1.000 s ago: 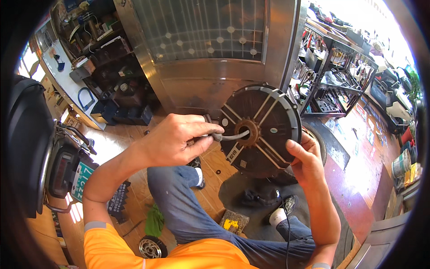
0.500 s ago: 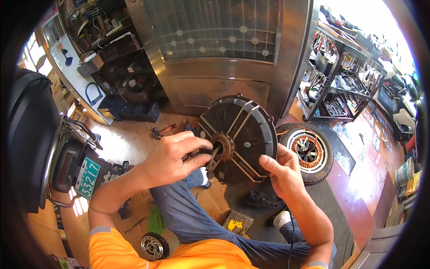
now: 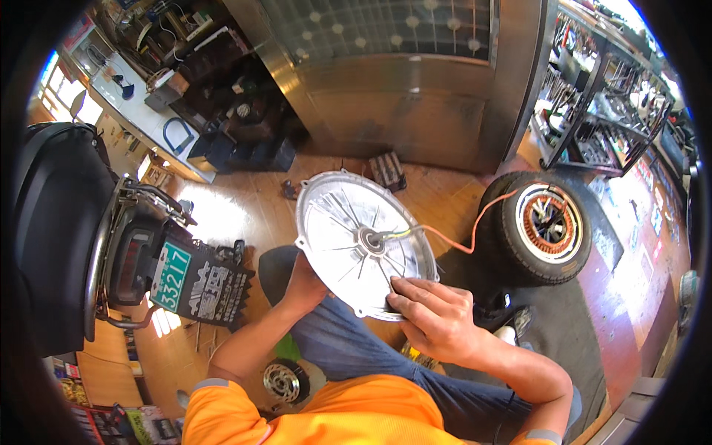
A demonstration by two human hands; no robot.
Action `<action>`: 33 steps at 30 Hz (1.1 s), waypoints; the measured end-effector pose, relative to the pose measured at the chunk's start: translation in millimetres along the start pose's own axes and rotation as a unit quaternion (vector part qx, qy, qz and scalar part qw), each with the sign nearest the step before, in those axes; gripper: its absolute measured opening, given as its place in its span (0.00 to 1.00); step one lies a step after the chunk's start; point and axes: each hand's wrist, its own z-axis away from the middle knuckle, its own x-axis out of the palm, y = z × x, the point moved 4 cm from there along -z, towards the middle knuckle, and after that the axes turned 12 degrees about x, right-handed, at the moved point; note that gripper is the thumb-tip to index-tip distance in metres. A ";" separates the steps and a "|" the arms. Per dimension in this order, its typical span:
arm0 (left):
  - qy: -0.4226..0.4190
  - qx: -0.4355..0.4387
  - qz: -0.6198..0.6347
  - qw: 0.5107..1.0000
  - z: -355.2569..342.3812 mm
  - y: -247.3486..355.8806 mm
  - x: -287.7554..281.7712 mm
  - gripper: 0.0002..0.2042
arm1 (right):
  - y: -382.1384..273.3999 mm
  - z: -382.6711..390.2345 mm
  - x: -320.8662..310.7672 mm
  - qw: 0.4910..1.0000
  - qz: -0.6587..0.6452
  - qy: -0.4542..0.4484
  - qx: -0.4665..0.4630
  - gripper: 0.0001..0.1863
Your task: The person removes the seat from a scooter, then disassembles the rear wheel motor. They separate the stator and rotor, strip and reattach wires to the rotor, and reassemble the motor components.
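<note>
A round hub motor cover (image 3: 337, 259) hangs tilted above my knees, its bare silver ribbed side toward me. At its middle is a bearing, from which thin wires and an orange cable (image 3: 456, 245) run off to the right. My right hand (image 3: 437, 315) grips the lower right rim, fingertips on the silver face. At the lower left rim my left hand (image 3: 305, 285) holds the cover from behind; its fingers are hidden there. Beyond my right hand, a tyred wheel (image 3: 512, 245) rests on the floor with copper motor windings (image 3: 552, 222) showing inside its rim.
The rear of a black scooter (image 3: 67, 230) stands close on the left. A brake disc (image 3: 284, 381) and a green cloth (image 3: 288, 347) lie by my leg. Ahead are a metal door (image 3: 415, 111) and dark shelves (image 3: 245, 119). A tool cart (image 3: 601, 111) stands at the far right.
The motor cover has turned from its black side to its silver side and shifted left and down. My left hand has left the central hub and gone behind the cover; my right fingers now lie over the face.
</note>
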 end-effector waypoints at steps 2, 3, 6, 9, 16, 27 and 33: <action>-0.047 0.086 -0.188 0.977 9.6 -3.9 -9.2 0.27 | 0.5 5.2 10.4 0.999 0.041 -0.010 -0.029 0.15; -0.089 0.070 -0.215 0.970 13.5 -8.6 -14.6 0.29 | 1.0 7.7 14.0 0.998 0.050 -0.011 -0.036 0.14; -0.070 -0.094 0.040 0.992 26.7 -27.2 -18.7 0.27 | 2.4 14.5 21.2 0.998 0.048 -0.004 -0.041 0.14; 0.007 -0.182 0.197 0.963 36.2 -27.1 -11.1 0.25 | 6.5 21.4 25.5 0.999 0.039 -0.018 -0.032 0.14; -0.023 -0.101 -0.065 0.993 -48.1 44.2 -37.8 0.13 | 10.7 37.3 30.0 0.994 0.079 -0.059 -0.056 0.16; -0.423 0.155 -0.396 0.800 -66.2 61.9 93.4 0.14 | 16.4 57.2 23.3 0.972 0.193 -0.100 -0.093 0.14; -0.435 0.038 -0.248 0.865 -95.8 42.1 109.4 0.13 | 32.3 69.0 23.6 0.978 0.160 -0.131 -0.038 0.14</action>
